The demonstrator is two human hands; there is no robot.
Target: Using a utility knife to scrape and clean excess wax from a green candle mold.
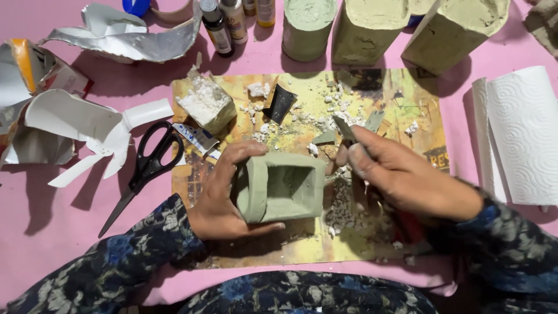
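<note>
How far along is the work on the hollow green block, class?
Done: three cast blocks stand at the back, and torn carton moulds lie at the left. In hand: the left hand grips the hollow green block while the right hand holds a flat shard. Left: crumbs litter the mat.

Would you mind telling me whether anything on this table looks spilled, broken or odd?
Yes: white crumbs and grey shards litter the printed mat above the green block planter in the left hand. Torn cartons lie beside the scissors.
</note>
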